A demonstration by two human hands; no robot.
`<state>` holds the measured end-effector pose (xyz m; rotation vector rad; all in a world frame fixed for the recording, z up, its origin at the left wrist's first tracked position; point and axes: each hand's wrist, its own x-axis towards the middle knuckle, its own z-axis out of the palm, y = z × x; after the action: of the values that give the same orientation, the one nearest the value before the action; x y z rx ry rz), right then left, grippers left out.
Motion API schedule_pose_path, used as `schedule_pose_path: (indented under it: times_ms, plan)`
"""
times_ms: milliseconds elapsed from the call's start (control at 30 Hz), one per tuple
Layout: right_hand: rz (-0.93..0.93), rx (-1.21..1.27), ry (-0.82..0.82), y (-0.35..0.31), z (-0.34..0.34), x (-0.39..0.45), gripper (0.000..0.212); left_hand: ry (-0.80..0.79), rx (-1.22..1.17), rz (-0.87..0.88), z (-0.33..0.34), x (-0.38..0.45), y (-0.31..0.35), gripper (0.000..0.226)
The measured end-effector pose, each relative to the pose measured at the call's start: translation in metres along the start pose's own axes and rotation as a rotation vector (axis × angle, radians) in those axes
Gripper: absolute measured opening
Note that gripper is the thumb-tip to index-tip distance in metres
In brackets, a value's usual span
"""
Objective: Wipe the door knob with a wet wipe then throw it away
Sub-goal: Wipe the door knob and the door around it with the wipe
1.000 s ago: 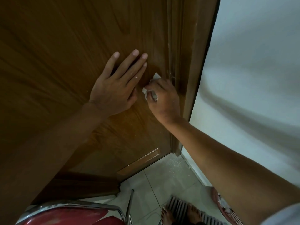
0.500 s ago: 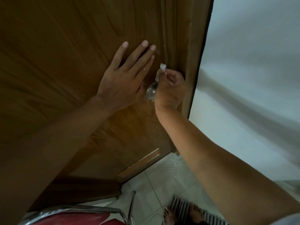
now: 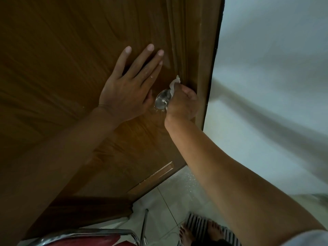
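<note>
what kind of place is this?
Most likely a room in a home, at a doorway. A brown wooden door with a metal knob, a tiled floor, a striped mat under bare feet, and a red chair suggest indoors, domestic.

A red chair (image 3: 85, 240) with chrome frame stands beside a striped mat (image 3: 198, 223) on the tiled floor (image 3: 159, 197).

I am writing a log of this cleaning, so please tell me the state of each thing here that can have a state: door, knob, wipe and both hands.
door: shut against its frame
door knob: partly covered by the right hand
wet wipe: crumpled, pressed on the knob
right hand: grips the wipe
left hand: flat on the door, fingers straight
</note>
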<state>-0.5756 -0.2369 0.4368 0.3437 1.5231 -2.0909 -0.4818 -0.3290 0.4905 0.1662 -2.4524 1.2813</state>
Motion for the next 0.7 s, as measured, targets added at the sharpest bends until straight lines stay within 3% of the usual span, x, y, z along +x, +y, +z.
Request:
schedule_pose_path:
  times_ms: [100, 300, 500, 700]
  plan:
    - [0.038, -0.012, 0.024, 0.004, -0.005, -0.001, 0.009, -0.010, -0.019, -0.010, 0.001, 0.000, 0.001, 0.063]
    - [-0.167, -0.044, -0.036, -0.017, 0.009, -0.009, 0.007, -0.023, -0.026, -0.012, 0.001, -0.001, -0.001, 0.063]
    - [-0.076, -0.090, -0.025, -0.003, -0.002, -0.004, 0.004, -0.019, -0.047, -0.010, -0.002, -0.001, -0.002, 0.063]
    - [-0.242, -0.046, -0.065, -0.031, 0.014, -0.014, 0.008, -0.021, -0.113, -0.038, -0.007, -0.002, -0.006, 0.063]
